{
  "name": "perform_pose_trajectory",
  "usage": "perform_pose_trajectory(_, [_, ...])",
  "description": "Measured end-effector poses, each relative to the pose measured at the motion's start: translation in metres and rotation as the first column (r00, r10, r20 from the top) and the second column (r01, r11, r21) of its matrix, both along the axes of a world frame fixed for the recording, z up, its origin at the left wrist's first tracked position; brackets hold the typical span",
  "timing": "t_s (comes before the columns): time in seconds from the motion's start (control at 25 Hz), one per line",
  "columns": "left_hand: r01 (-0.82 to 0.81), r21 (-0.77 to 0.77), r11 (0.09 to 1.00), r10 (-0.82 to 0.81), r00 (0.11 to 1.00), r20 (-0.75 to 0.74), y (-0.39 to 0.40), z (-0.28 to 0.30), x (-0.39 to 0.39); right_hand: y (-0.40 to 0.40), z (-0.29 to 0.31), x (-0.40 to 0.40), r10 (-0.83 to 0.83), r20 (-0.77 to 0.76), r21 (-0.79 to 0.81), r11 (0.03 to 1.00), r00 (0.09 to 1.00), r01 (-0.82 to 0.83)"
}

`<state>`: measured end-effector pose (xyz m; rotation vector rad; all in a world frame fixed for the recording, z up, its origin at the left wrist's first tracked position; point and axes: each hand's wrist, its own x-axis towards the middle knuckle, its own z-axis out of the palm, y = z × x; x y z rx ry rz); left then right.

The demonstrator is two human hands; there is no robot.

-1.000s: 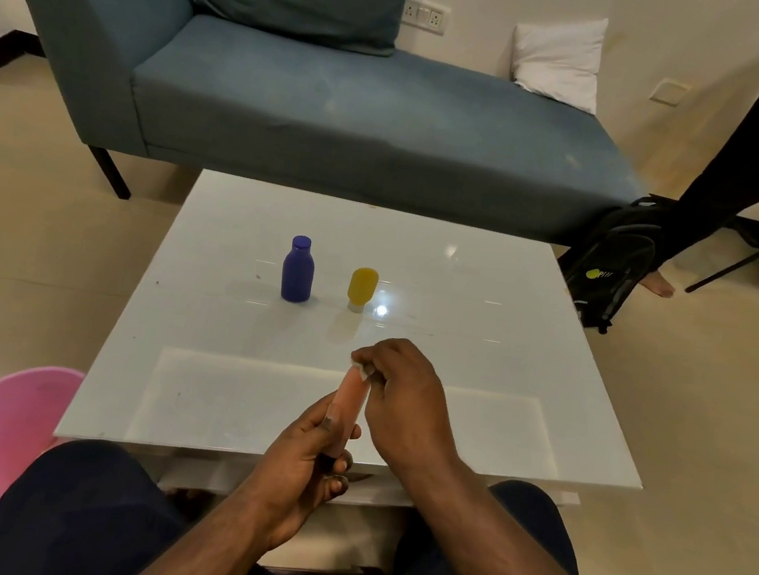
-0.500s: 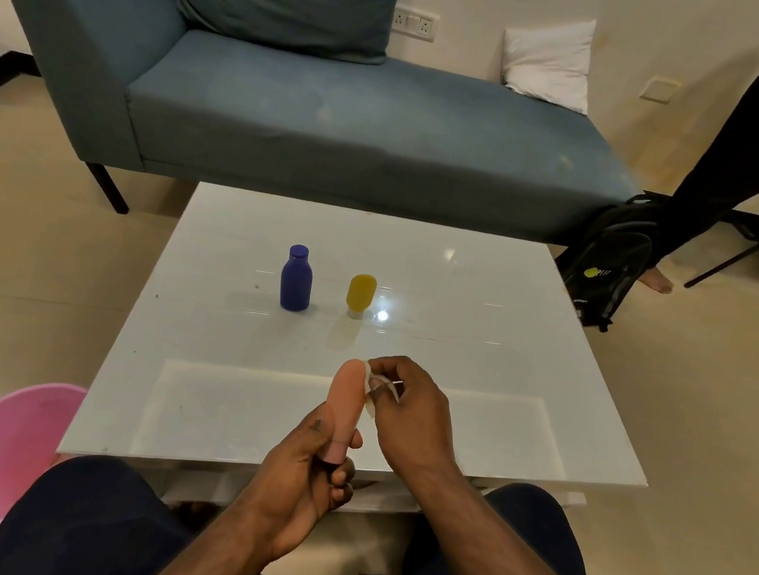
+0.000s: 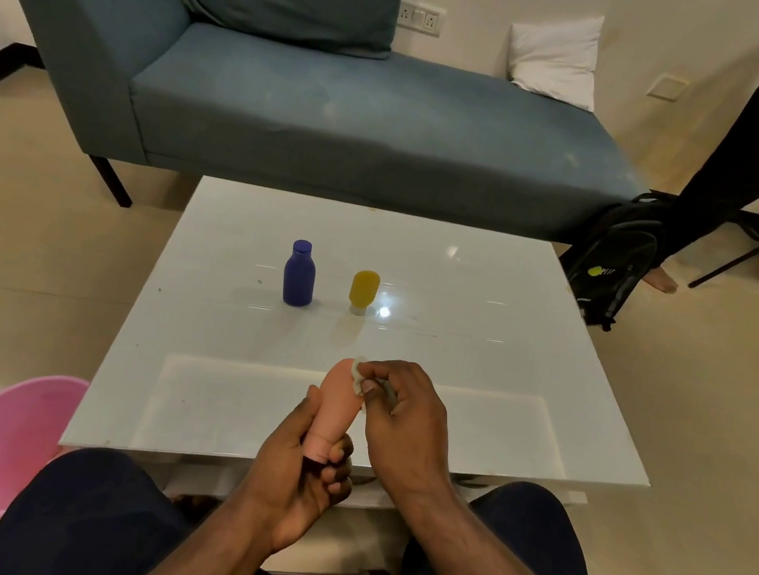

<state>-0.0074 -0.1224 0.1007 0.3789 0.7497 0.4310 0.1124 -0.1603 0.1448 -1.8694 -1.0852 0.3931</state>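
**A:** Where is the piece being worked on?

**B:** It is held in the air above the near edge of the glossy white square table [image 3: 481, 351]. It's a peach-coloured, soft-looking squeeze bottle [image 3: 338, 404], rounded end up, with its ringed neck pointing down into the left hand [image 3: 304, 478].

**A:** And the fingers?

**B:** The left hand's fingers are curled round the neck end, with the thumb lying up along the body. The right hand [image 3: 402, 418] pinches a small whitish translucent cap [image 3: 358, 373] between thumb and fingertips, right at the bottle's rounded top. I can't tell whether the cap touches the bottle.

**A:** How will it handle?

**B:** I'd judge it light and pliable, probably silicone. The body would give under a squeeze, so with the cap off a hard grip there could push out whatever is inside. The stiffer neck is the sensible place to hold. The cap is tiny and looks smooth, so it would be easy to fumble.

**A:** Is anything in it?

**B:** I can't tell. The wall is opaque and the fingers hide the mouth.

**A:** Any other containers?

**B:** Two stand near the table's middle, close together but apart. Toward the table's left is a dark blue plastic bottle with a screw cap [image 3: 298, 280], standing upright. Nearer the centre is a mustard-yellow squeeze bottle [image 3: 363, 290], standing on its pale cap. Both are closed, so their contents are hidden. On the floor left of the table lies a round pink plastic basin [image 3: 6, 433], and I cannot make out what it holds.
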Motion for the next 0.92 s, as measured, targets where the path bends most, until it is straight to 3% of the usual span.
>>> perform_pose_trajectory(0.32, [-0.060, 0.071, 0.996, 0.069, 0.991, -0.117, 0.001, -0.004, 0.001, -0.004, -0.008, -0.015, 0.095, 0.038, -0.085, 0.992, 0.995, -0.092])
perform_pose_trajectory(0.52, [0.036, 0.039, 0.999, -0.034, 0.999, -0.043, -0.002, -0.002, -0.002, 0.013, 0.002, -0.001, 0.080, 0.071, -0.078, 0.994, 0.994, -0.074])
perform_pose_trajectory(0.76, [-0.015, 0.012, 1.000, 0.014, 1.000, 0.022, 0.001, -0.004, -0.001, -0.012, -0.008, -0.024, 0.251, 0.184, -0.103, 0.966, 0.950, -0.235])
perform_pose_trajectory(0.92, [0.001, -0.014, 1.000, -0.002, 0.998, -0.059, 0.000, -0.003, -0.001, 0.009, -0.008, -0.002, 0.177, 0.222, -0.170, 0.975, 0.959, -0.141])
